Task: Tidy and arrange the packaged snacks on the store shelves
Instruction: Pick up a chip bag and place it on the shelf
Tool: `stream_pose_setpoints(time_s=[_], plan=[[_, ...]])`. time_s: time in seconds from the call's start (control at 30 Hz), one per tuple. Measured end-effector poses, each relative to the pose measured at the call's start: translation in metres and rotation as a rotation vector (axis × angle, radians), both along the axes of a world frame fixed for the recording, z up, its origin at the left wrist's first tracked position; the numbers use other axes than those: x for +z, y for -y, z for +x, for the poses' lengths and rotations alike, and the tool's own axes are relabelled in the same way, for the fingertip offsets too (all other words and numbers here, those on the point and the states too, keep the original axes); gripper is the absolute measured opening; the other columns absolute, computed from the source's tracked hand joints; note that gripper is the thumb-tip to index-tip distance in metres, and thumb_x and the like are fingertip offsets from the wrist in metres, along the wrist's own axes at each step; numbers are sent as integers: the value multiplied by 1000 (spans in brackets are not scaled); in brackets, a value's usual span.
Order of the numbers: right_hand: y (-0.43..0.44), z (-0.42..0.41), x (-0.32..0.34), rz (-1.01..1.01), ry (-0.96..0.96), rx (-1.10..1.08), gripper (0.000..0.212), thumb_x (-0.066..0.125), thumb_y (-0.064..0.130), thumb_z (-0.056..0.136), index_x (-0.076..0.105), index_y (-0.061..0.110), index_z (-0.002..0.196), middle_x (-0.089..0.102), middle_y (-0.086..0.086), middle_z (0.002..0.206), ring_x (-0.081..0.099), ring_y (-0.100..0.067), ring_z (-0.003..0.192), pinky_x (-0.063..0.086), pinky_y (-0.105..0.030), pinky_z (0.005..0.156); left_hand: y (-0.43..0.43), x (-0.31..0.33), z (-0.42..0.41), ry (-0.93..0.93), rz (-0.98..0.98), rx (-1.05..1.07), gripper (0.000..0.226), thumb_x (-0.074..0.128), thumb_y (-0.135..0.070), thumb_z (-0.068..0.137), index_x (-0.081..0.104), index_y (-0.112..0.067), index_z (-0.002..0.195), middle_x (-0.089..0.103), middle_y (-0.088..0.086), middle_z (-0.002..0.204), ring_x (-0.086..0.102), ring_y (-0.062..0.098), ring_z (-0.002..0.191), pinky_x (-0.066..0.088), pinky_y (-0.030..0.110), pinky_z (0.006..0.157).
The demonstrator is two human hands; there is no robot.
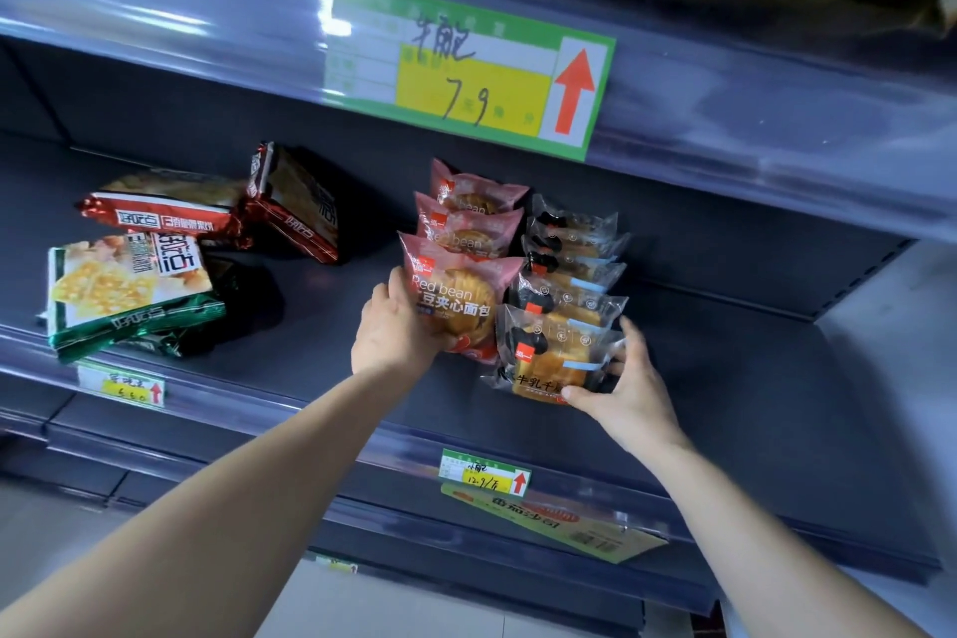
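Left hand [396, 329] wrapped round the front red bean bread packet [458, 298], right hand [624, 381] pinching the front clear-wrapped bread packet [551, 358] beside it — both rows stand on the dark shelf [751, 378], cracker bags [129, 288] off left.

The front pink packet [455, 301] is showing "Red bean" above "豆夹心面包", the front clear packet [554, 358] is showing "牛乳千", the large green price tag [466, 67] on the upper shelf edge [751, 119] is carrying a handwritten "7 9" beside a red up-arrow, and the small price tag [484, 471] below the packets is reading "12.9".
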State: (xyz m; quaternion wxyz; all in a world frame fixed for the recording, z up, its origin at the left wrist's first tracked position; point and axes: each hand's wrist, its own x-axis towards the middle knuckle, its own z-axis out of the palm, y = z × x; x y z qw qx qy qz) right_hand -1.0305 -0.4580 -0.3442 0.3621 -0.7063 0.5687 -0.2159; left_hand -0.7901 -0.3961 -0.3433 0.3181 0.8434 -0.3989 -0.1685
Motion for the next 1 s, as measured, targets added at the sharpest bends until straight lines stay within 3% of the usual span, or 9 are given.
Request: stream_pose_setpoints(time_s=[0.13, 0.27, 0.4, 0.57, 0.67, 0.77, 0.83, 0.9, 1.0], plan=[[-5, 1, 21, -124, -3, -88, 117, 86, 44, 59, 13, 31, 149, 18, -1, 155, 22, -19, 142, 27, -39, 114, -16, 14, 9, 56, 49, -14, 79, 82, -33, 68, 41, -11, 132, 48, 13, 124, 46, 33, 118, 43, 45, 94], [-10, 32, 50, -337, -58, -72, 87, 79, 46, 68, 38, 22, 141, 31, -8, 148, 31, -25, 137, 30, -39, 110, -36, 32, 29, 138, 63, -13, 56, 73, -30, 78, 55, -16, 130, 50, 9, 124, 47, 28, 119, 46, 42, 93], [-19, 92, 67, -469, -102, 82, 52, 73, 37, 77, 58, 20, 123, 48, -1, 133, 45, -21, 125, 40, -37, 102, -53, 52, 66, 283, 72, -6, 37, 62, -30, 78, 66, -18, 113, 54, 9, 107, 51, 31, 109, 48, 40, 86], [-35, 180, 70, -463, -74, 248, 37, 73, 30, 77, 66, 19, 112, 62, 1, 119, 55, -22, 112, 43, -31, 92, -74, 62, 130, 526, 276, 14, 49, 60, -53, 83, 57, -28, 125, 46, 6, 126, 39, 28, 122, 37, 42, 96], [-39, 232, 61, -359, -87, 364, 36, 70, 32, 81, 63, 22, 115, 61, 4, 119, 54, -17, 112, 40, -25, 91, -84, 54, 176, 603, 409, -28, 72, 57, -66, 79, 42, -29, 139, 30, 10, 146, 23, 30, 137, 23, 48, 109], [-36, 283, 47, -134, -47, 352, 36, 67, 38, 83, 64, 19, 113, 64, 1, 113, 60, -17, 106, 45, -32, 95, -87, 44, 214, 582, 385, -62, 87, 49, -75, 77, 29, -25, 145, 8, 14, 159, 6, 30, 146, 14, 49, 114], [-29, 317, 36, 79, -14, 230, 36, 60, 49, 85, 65, 18, 101, 69, -5, 104, 64, -23, 95, 52, -39, 88, -83, 40, 238, 583, 258, -29, 86, 32, -82, 73, 40, -21, 134, 24, 15, 153, 18, 28, 142, 19, 47, 111], [-22, 338, 30, 312, 58, 84, 46, 51, 58, 87, 63, 15, 94, 70, -13, 97, 66, -27, 83, 57, -41, 71, -76, 43, 251, 576, 142, 10, 87, 20, -82, 73, 46, -15, 122, 45, 9, 135, 35, 28, 130, 28, 44, 104], [-18, 367, 25, 700, 247, -116, 63, 45, 69, 84, 53, 15, 114, 68, -18, 100, 66, -30, 80, 51, -32, 58, -67, 51, 279, 534, 155, 88, 75, 32, -73, 85, 42, -11, 128, 47, 9, 129, 39, 29, 125, 28, 45, 101]])
